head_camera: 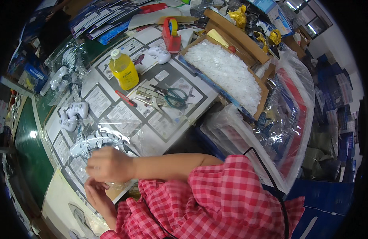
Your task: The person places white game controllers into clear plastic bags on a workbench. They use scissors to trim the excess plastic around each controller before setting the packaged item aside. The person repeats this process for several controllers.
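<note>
My right hand [110,165] reaches across to the left, its fingers curled and blurred, over the near edge of a clear plastic bag. In the bag lies a white and grey jointed toy sea creature [97,142], just beyond the hand. Close below, my left hand [95,191] has its fingers bent; whether either hand grips the bag film cannot be told. Two white game-style controllers [78,110] lie past the toy on the left. A third white controller [159,54] rests by a red tape dispenser [171,35] at the back.
A bottle of yellow liquid [124,70], a red utility knife [126,99] and green-handled scissors [175,97] are on the printed table sheet. To the right stands a cardboard box of small white translucent pieces [225,71]. Bagged toys [69,65] lie at the back left.
</note>
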{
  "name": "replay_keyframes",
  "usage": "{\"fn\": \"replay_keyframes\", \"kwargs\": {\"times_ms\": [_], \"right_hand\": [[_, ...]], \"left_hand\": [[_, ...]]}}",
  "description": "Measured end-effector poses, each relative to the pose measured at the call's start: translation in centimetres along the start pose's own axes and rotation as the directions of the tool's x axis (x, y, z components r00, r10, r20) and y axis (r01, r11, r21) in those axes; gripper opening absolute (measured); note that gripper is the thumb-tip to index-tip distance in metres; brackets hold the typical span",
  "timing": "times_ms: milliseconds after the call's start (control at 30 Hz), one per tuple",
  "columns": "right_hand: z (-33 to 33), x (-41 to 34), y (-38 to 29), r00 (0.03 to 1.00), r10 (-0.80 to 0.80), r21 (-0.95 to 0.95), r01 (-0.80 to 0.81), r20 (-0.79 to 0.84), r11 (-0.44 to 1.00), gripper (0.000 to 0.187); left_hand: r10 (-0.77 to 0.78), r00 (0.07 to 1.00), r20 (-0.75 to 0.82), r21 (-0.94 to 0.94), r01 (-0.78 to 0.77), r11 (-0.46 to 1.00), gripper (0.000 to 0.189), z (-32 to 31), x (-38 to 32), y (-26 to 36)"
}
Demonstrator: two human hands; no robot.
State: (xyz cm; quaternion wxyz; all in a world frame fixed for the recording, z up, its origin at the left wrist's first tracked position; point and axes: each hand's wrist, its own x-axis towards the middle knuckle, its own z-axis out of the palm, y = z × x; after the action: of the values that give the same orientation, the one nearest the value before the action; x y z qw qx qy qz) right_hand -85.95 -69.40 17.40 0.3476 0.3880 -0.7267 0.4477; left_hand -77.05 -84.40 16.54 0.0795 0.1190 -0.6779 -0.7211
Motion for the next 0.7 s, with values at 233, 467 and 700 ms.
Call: {"fn": "replay_keyframes", "kwargs": {"times_ms": [233,467,700], "right_hand": [[3.7,1.2,-2.1,0.975,-0.215,0.106,0.220,-0.057,0.970,0.005],[4.9,0.4,-3.2,0.988,0.048,0.376,-0.102,0.150,0.921,0.022],[1.7,1.4,-2.9,0.583,0.180,0.173,-0.498,0.792,0.849,0.039]], "left_hand": [[0.016,1.000,-0.014,-0.166,-0.018,0.986,0.023,-0.6,0.5,1.6],[0.067,0.991,-0.120,-0.303,-0.101,0.948,0.010,-2.1,-0.4,-0.9],[0.175,0.979,0.103,0.322,-0.199,0.926,0.009,-2.4,-1.3,0.2]]}}
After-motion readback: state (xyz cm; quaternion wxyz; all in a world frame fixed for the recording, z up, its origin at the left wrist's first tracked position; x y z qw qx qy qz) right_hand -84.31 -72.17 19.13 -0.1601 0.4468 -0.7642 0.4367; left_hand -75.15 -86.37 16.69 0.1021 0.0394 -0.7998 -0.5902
